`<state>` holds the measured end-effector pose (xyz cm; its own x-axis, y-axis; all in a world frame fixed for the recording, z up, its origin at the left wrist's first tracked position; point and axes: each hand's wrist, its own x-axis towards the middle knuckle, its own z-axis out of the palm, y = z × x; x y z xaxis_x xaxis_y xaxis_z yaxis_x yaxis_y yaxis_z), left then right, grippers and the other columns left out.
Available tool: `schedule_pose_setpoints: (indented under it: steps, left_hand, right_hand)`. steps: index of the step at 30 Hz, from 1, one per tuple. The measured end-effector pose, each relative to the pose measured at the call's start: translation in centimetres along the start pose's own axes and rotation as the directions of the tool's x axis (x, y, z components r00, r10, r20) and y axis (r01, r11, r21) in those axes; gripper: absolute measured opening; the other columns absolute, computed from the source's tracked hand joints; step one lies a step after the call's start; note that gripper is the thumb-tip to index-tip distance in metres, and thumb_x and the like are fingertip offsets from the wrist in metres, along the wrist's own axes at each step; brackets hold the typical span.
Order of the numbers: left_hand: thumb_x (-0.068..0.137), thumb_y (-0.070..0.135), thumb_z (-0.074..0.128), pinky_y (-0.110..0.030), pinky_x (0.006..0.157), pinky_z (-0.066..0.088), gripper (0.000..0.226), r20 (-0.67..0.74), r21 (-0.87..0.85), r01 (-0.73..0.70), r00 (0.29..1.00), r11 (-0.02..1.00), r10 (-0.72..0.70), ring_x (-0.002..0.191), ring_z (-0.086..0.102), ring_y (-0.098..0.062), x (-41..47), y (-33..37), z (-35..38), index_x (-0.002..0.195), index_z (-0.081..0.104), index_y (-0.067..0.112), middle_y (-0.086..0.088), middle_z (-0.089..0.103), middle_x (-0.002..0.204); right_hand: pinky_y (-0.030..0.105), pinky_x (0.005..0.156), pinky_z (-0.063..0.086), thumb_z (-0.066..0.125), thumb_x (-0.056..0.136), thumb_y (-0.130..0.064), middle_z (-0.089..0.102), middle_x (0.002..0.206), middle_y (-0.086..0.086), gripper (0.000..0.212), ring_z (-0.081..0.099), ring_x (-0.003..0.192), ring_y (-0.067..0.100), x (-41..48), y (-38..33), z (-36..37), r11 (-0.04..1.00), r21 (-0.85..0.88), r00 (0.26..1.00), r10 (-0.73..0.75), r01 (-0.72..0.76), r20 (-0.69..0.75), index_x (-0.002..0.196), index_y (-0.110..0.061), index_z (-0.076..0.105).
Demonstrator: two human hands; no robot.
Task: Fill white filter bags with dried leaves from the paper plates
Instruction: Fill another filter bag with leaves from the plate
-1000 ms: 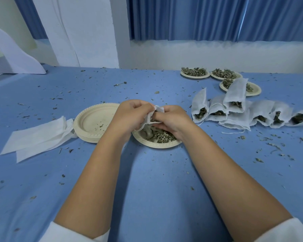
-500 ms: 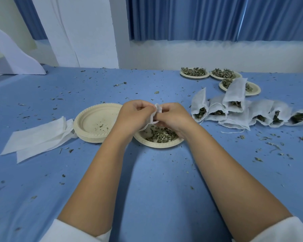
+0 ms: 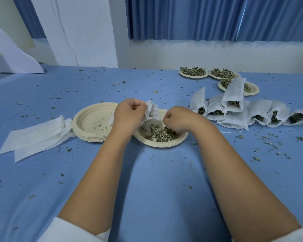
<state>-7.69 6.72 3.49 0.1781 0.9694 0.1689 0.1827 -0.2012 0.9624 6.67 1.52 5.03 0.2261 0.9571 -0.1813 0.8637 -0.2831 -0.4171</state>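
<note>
Now L hand (image 3: pixel 129 117) grips filter bag (image 3: pixel 152 110); R hand (image 3: pixel 179 119) pinches dried leaves (image 3: pixel 162 135).

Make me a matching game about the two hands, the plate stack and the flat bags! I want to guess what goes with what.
Things:
1. left hand
2. right hand
3. plate stack
4. flat bags

Places or states:
a. lying at the far left, nothing in them
b. fingers down in the leaves
c. holds a white bag
d. only a few crumbs on top

Pairs: 1-c, 2-b, 3-d, 4-a
</note>
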Motion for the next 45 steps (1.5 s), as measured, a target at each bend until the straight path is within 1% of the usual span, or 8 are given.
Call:
schedule_pose_setpoints:
  steps: [6,11,15,20,27,33,38,45]
  left_hand:
    - [0.087,0.015,0.06,-0.027,0.067,0.049,0.011,-0.042,-0.024,0.002,0.999,1.0,-0.003,0.064,0.056,-0.011,0.1,0.1,-0.3,0.085,0.071,0.014,0.006,0.061,0.064]
    - [0.088,0.017,0.061,-0.022,0.063,0.049,0.012,-0.118,-0.076,-0.002,0.993,0.997,-0.007,0.06,0.055,-0.006,0.2,0.2,-0.7,0.079,0.067,0.02,0.009,0.059,0.063]
    - [0.088,0.016,0.06,-0.025,0.066,0.051,0.01,-0.113,-0.085,0.007,0.993,0.996,-0.017,0.064,0.056,-0.008,0.2,0.3,-0.8,0.082,0.068,0.017,0.008,0.06,0.065]
    - [0.087,0.016,0.061,-0.022,0.064,0.05,0.009,-0.105,-0.085,0.007,0.994,0.996,-0.016,0.062,0.056,-0.006,0.1,0.3,-0.7,0.082,0.068,0.014,0.007,0.06,0.066]
    - [0.085,0.014,0.059,-0.034,0.074,0.056,0.011,-0.105,-0.058,0.014,0.994,0.998,-0.02,0.061,0.056,-0.003,0.1,0.5,-0.7,0.083,0.07,0.011,0.007,0.064,0.07]
    - [0.085,0.013,0.059,-0.029,0.069,0.054,0.011,-0.094,-0.06,0.009,0.995,0.998,-0.015,0.062,0.056,-0.007,0.0,0.4,-0.7,0.079,0.069,0.014,0.008,0.061,0.063]
    - [0.086,0.015,0.061,-0.021,0.064,0.051,0.013,-0.108,-0.065,-0.005,0.994,0.998,-0.002,0.057,0.056,0.001,0.0,0.3,-0.8,0.076,0.068,0.02,0.013,0.062,0.062]
    - [0.088,0.017,0.06,-0.024,0.067,0.051,0.012,-0.137,-0.066,-0.01,0.991,0.998,0.0,0.063,0.056,-0.004,0.1,0.5,-0.9,0.08,0.068,0.02,0.012,0.061,0.066]
  right_hand:
    - [0.045,0.079,0.058,0.037,0.097,-0.005,0.062,0.09,0.008,0.025,0.069,0.072,0.024,-0.7,-1.1,0.3,0.964,0.265,0.998,-0.041,0.028,0.042,0.089,-0.009,0.06]
    - [0.026,0.075,0.053,0.055,0.09,-0.009,0.065,0.119,0.001,0.04,0.067,0.091,0.017,-1.0,-0.5,-0.3,0.997,-0.03,0.993,-0.062,0.066,0.097,0.128,-0.019,0.061]
    - [0.022,0.07,0.054,0.07,0.082,-0.018,0.065,0.12,-0.005,0.054,0.069,0.083,0.013,-1.2,-0.9,0.2,0.986,0.1,0.971,-0.15,0.134,0.187,0.132,-0.031,0.056]
    - [0.028,0.075,0.056,0.07,0.082,-0.015,0.056,0.09,-0.018,0.057,0.062,0.068,0.011,-0.7,-1.0,1.2,0.969,0.098,0.96,-0.24,0.227,0.148,0.134,-0.034,0.056]
    - [0.037,0.088,0.053,0.069,0.081,-0.017,0.066,0.109,-0.001,0.04,0.063,0.098,0.02,-0.2,-1.3,2.1,0.945,0.037,0.936,-0.326,0.324,0.131,0.118,-0.033,0.068]
    - [0.009,0.044,0.032,0.07,0.08,-0.015,0.054,0.061,-0.017,0.024,0.049,0.056,-0.002,-0.2,-1.8,2.8,0.928,0.02,0.926,-0.374,0.373,0.053,0.099,-0.029,0.076]
    - [0.008,0.044,0.034,0.071,0.079,-0.01,0.047,0.049,-0.038,0.02,0.046,0.048,-0.012,0.0,-1.7,3.1,0.918,0.07,0.92,-0.391,0.391,-0.011,0.091,-0.025,0.078]
    - [0.004,0.046,0.035,0.077,0.079,-0.007,0.058,0.049,-0.018,0.014,0.049,0.045,-0.004,-0.6,0.0,0.0,0.85,0.404,0.942,-0.302,0.337,-0.149,0.086,-0.019,0.079]
